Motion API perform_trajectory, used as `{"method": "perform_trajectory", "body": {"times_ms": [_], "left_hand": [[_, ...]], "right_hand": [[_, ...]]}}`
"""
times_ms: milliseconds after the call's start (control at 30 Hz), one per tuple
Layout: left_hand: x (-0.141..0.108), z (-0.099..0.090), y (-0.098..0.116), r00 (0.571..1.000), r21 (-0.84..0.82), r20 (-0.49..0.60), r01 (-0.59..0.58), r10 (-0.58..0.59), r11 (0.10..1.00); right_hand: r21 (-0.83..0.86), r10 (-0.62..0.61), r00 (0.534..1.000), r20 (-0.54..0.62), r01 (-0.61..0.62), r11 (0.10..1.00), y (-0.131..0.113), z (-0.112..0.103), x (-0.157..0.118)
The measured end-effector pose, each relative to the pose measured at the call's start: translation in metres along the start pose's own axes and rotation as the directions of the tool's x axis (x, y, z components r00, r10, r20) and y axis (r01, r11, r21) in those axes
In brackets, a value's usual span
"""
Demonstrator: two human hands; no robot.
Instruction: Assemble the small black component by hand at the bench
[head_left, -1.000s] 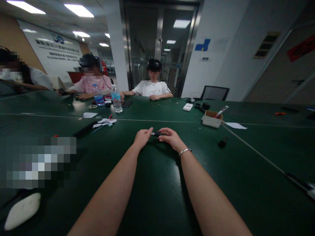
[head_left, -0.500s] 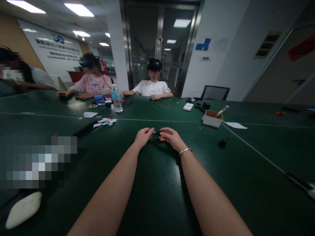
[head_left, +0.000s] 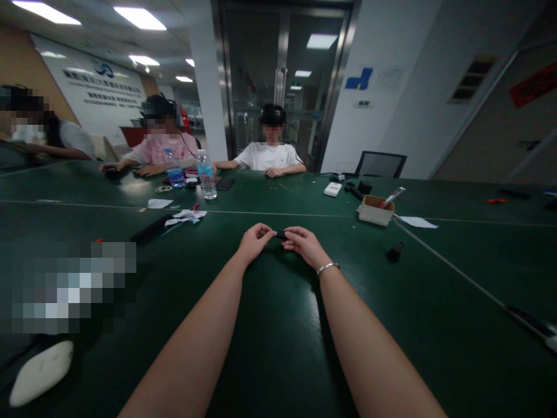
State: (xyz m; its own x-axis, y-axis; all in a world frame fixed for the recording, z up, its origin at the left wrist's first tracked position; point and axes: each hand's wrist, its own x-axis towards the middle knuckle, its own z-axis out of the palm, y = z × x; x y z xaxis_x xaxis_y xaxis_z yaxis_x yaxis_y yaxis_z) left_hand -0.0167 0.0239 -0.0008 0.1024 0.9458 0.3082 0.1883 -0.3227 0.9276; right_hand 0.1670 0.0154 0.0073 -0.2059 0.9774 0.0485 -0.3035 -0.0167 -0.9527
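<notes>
Between my two hands is a small black object with a short silvery end (head_left: 279, 234); its exact kind cannot be made out. My left hand (head_left: 256, 240) pinches the silvery end on the left between thumb and forefinger. On the other side, the fingers of my right hand (head_left: 303, 242) close around the black part and cover some of it. Both hands are over the middle of the dark green table (head_left: 278, 302). A short dark piece that resembles a brush head (head_left: 395, 251) lies to the right, apart from my hands.
A small box (head_left: 375, 212) with tools in it stands at the right, beside white paper (head_left: 418, 222). Water bottles (head_left: 207, 177), crumpled paper (head_left: 186, 216) and a white computer mouse (head_left: 42, 373) are on the left. A person in a white shirt (head_left: 270, 155) sits opposite; others sit farther left.
My left hand's fingers have shifted slightly at the silvery end, moving a little to the right. My right hand keeps its hold, with its fingers slightly changed.
</notes>
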Motion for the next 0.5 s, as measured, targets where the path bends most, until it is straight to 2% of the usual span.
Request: {"method": "perform_trajectory", "body": {"times_ms": [200, 400, 500], "left_hand": [[-0.0033, -0.0009, 0.0069, 0.998, -0.029, 0.018, -0.054, 0.055, 0.998], [-0.0021, 0.0014, 0.0053, 0.998, -0.056, 0.042, 0.046, -0.044, 0.997], [-0.0010, 0.0017, 0.0037, 0.999, -0.050, 0.039, 0.029, -0.027, 0.998]], "right_hand": [[0.001, 0.003, 1.000, -0.011, -0.003, 1.000, 0.0009, 0.0000, -0.0004], [-0.005, 0.005, 1.000, -0.008, -0.005, 1.000, 0.0003, 0.0007, -0.0002], [-0.009, 0.007, 1.000, -0.007, -0.007, 1.000, 0.0000, 0.0009, -0.0002]]}}
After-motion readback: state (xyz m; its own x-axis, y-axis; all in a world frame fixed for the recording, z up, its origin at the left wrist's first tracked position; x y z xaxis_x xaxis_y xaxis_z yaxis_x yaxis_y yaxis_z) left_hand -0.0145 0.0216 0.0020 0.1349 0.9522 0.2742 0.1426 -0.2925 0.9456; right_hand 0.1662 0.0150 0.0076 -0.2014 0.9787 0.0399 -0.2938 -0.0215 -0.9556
